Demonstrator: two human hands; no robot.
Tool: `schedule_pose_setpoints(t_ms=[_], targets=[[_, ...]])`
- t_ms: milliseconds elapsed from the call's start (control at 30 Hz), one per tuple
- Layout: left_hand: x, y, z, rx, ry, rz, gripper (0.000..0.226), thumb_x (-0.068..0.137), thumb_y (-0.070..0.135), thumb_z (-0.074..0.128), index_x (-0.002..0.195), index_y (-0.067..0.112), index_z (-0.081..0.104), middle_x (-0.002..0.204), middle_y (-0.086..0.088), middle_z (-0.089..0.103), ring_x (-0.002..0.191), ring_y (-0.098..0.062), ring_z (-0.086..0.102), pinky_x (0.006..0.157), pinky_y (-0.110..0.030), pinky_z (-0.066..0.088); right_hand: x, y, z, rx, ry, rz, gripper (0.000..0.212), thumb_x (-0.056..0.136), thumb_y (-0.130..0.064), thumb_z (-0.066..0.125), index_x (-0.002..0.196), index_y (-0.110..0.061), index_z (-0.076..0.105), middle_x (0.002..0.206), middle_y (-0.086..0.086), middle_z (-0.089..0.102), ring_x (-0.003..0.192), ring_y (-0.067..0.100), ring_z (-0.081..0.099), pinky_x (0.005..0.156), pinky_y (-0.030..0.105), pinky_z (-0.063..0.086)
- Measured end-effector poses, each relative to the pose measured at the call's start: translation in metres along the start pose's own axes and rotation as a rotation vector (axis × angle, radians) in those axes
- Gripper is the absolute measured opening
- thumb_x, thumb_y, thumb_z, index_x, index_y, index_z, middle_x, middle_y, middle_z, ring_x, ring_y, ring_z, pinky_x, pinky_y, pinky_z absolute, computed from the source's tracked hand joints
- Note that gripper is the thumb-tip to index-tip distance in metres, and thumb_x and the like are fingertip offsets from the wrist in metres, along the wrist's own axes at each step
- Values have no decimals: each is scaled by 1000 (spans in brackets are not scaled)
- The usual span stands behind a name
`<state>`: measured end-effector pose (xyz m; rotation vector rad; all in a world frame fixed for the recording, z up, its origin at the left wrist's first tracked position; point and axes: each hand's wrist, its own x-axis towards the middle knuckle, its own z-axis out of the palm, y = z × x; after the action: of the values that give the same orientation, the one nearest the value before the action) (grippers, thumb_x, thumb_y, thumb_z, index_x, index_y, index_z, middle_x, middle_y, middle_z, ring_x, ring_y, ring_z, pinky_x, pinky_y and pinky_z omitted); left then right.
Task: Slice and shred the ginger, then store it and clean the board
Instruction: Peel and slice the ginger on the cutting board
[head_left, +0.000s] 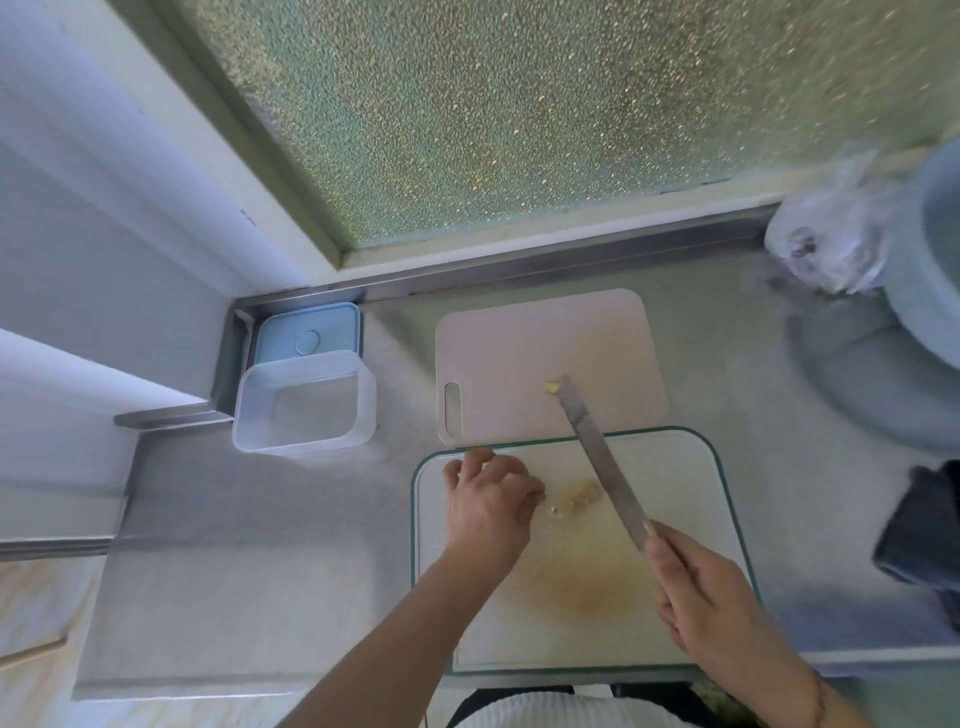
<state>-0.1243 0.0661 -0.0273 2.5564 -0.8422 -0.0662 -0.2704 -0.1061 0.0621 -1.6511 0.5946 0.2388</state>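
Slicing step: right hand (711, 597) grips the knife (602, 457), tip by a ginger bit (552, 387) on the pink board (519, 353). Left hand (491, 499) rests with loosely curled fingers, holding nothing, beside the ginger piece (582, 493). Next, likely steady it and cut.

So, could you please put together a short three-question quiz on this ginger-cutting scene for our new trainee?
1. True or false: the right hand holds the knife with its tip over the pink board.
2. Multiple choice: the clear container on the counter is A) lidded, B) open, with no ginger seen in it, C) full of ginger.
3. Fill in: the larger ginger piece lies on the green-edged board, just right of the ____ hand.

Key: 1 true; 2 B; 3 left.
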Motion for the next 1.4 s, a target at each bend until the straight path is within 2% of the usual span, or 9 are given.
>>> schedule_pose_setpoints(t_ms=[67,167,333,533,633,800,1167,1333,1400], targets=[[34,1,-6,-71,-3,-35,5,74,22,73,75,25,78,77,9,71,78,-26,63,78,-35,39,11,4,-12,-398,32,-110,49,91,-59,30,126,-37,56,43,-6,43,39,10,40,42,21,31],[95,-2,-8,-101,-123,-167,12,87,8,66,86,8,78,85,-9,73,88,-37,62,81,-44,47,36,3,-35,-881,118,-184,62,91,-61,27,138,-27,50,40,-8,33,34,9,32,37,20,24],[148,-12,-6,-134,-274,-209,14,87,11,70,90,20,80,95,3,77,90,-23,66,94,-39,48,69,2,-78,-1129,69,-295,58,88,-54,40,119,-12,66,35,-4,44,24,14,39,31,20,19],[167,-14,-16,-177,-376,-66,23,97,6,60,102,20,79,106,7,73,90,-6,58,98,-22,45,89,15,-99,-1359,21,-388,63,91,-61,31,136,-21,53,52,-8,58,38,11,53,35,25,35],[161,-10,-24,-279,-294,36,7,91,23,72,98,23,76,97,13,67,83,-1,56,82,-18,46,99,13,-93,-1377,-51,-402,66,94,-63,21,152,-31,17,84,-6,69,68,16,65,55,28,39],[150,-11,-10,-172,-335,246,15,76,41,78,86,30,77,95,10,67,83,-14,56,80,-39,49,115,3,-82,-1373,-54,-442,62,89,-59,34,124,-19,65,41,-5,52,27,15,43,30,24,29],[155,-15,-9,-169,-302,-26,14,96,16,63,99,16,77,100,1,75,90,-19,62,87,-32,49,104,15,-83,-1278,-39,-570,67,94,-60,24,121,-13,65,39,-5,48,25,15,40,31,21,25],[88,-34,-36,-141,-43,-93,16,92,27,66,97,14,73,90,0,69,77,-19,63,71,-39,57,57,26,-99,-787,35,-204,60,89,-70,22,133,-40,49,55,0,64,43,12,57,46,31,47],[37,-29,-43,-31,-88,-53,32,86,46,64,104,20,69,96,4,67,83,-17,63,72,-35,56,41,28,-94,-535,41,-112,57,80,-83,23,119,-51,49,56,-1,66,46,8,57,54,28,47]])
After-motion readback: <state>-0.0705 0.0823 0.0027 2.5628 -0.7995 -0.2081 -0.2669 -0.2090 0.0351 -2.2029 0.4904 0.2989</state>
